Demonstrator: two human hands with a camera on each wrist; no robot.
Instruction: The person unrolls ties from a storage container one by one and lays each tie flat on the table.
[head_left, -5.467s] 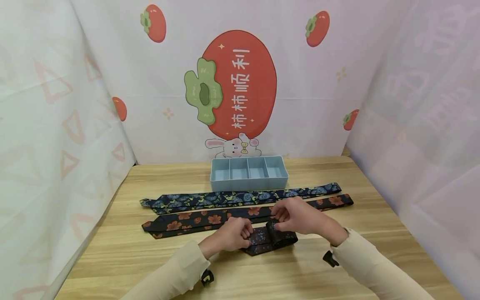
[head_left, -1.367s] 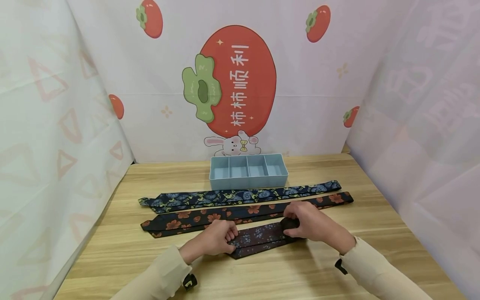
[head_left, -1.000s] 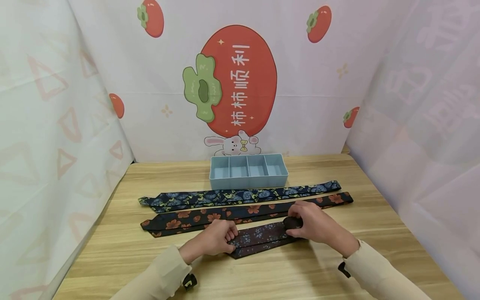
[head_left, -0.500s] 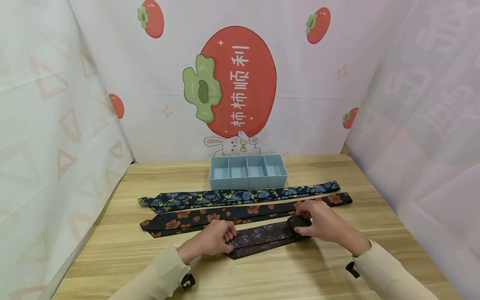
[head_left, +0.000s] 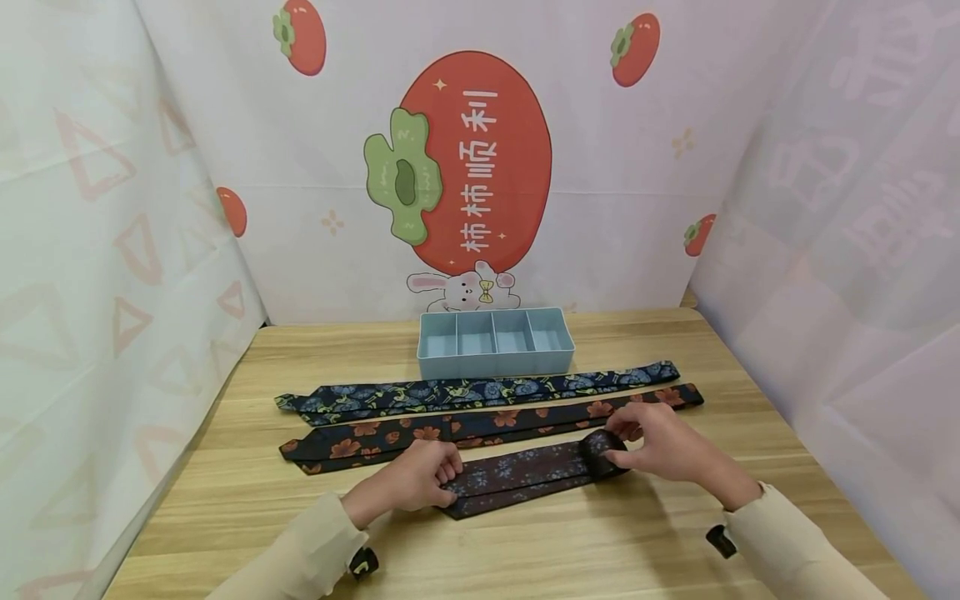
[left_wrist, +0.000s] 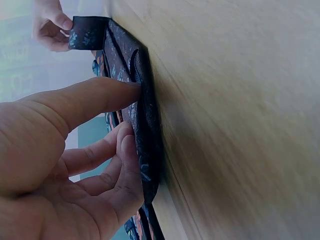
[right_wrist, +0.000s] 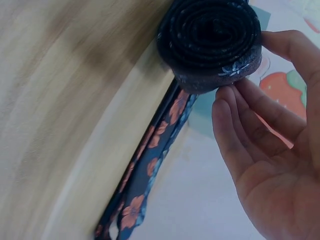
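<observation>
A dark maroon necktie [head_left: 517, 472] with small blue flowers lies partly flat on the table, its other part wound into a roll. My left hand [head_left: 416, 477] pinches its pointed wide end; in the left wrist view the thumb presses on the cloth [left_wrist: 142, 120], fingertips along its edge. At the other end, my right hand [head_left: 671, 443] grips the roll [head_left: 602, 454] between thumb and fingers. The right wrist view shows the coil [right_wrist: 212, 32] end-on, in tight spiral layers, with fingertips against its outer turn.
Just behind lies a black necktie [head_left: 345, 450] with orange flowers, stretched left to right. Beyond it is a navy necktie [head_left: 420, 397] with blue and yellow patterns. A light blue box [head_left: 495, 365] with several compartments stands at the back, before a printed cloth [head_left: 615, 208].
My right hand has moved right with the roll, and my left hand has shifted left with the wide end. The flat stretch between them is longer. The other two neckties stay put.
</observation>
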